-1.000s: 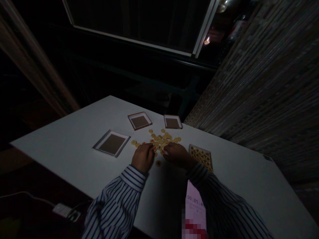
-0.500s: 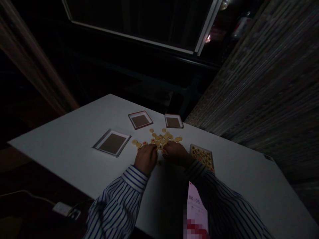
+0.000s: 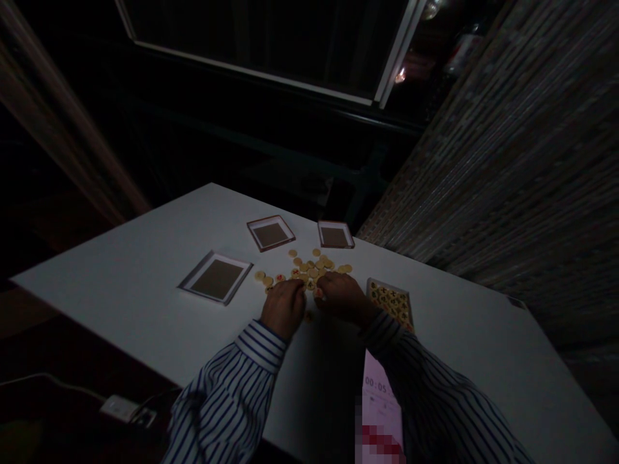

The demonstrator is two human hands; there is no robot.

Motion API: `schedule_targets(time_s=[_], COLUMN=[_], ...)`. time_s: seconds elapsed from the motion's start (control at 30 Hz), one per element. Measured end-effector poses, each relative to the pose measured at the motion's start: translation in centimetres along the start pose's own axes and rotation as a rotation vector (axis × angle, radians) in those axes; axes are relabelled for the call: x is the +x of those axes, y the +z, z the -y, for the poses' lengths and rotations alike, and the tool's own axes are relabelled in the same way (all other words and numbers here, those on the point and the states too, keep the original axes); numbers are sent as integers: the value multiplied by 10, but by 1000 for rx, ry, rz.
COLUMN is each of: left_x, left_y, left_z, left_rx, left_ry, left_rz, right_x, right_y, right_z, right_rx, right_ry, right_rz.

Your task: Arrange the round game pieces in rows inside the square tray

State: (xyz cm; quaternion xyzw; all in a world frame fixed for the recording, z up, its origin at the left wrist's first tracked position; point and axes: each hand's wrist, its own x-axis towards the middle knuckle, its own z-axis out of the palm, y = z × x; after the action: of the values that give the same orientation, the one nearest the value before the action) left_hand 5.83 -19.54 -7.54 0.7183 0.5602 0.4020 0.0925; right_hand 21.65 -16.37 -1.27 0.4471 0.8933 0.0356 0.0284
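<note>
Round wooden xiangqi pieces lie in a loose heap on the white table, most with plain faces up, a few showing red or black characters. My left hand is at the heap's near edge, fingers curled together; what they pinch is hidden. Opposite it, my right hand is closed, its fingertips on a red-marked piece. A black-marked piece lies between the two hands. To the right, a shallow box holds rows of pieces with black characters, and some red near its front.
Three shallow trays stand around the heap: one at left, one at back, one at back right. A lit phone showing a timer lies by my right forearm. Strand curtain hangs at right; a power strip sits below the table.
The view has shifted slightly. My right fingertips have moved a little, so the red-marked piece beneath them shows more. The left hand is nearly still.
</note>
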Motion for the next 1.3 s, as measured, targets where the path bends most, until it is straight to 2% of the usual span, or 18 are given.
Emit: schedule_targets(time_s=[0.33, 0.5, 0.6, 0.97, 1.1, 1.3], left_x=[-2, -1, 0, 0, -1, 1], left_y=[1, 1, -1, -6, -3, 4], left_z=[-7, -15, -23, -61, -67, -75], left_rx=[-143, -256, -349, -967, -1052, -1051], left_ry=[-63, -84, -118, -432, -454, -453], left_rz=[-26, -27, 4, 236, 270, 287], right_x=[-17, -29, -38, -70, -79, -89], right_y=[-7, -9, -12, -20, -21, -17], right_z=[2, 2, 1, -1, -5, -12], right_rx=[67, 139, 191, 249, 244, 238], right_ry=[-17, -2, 12, 13, 13, 33], right_rz=[-163, -302, -350, -403, -402, -436])
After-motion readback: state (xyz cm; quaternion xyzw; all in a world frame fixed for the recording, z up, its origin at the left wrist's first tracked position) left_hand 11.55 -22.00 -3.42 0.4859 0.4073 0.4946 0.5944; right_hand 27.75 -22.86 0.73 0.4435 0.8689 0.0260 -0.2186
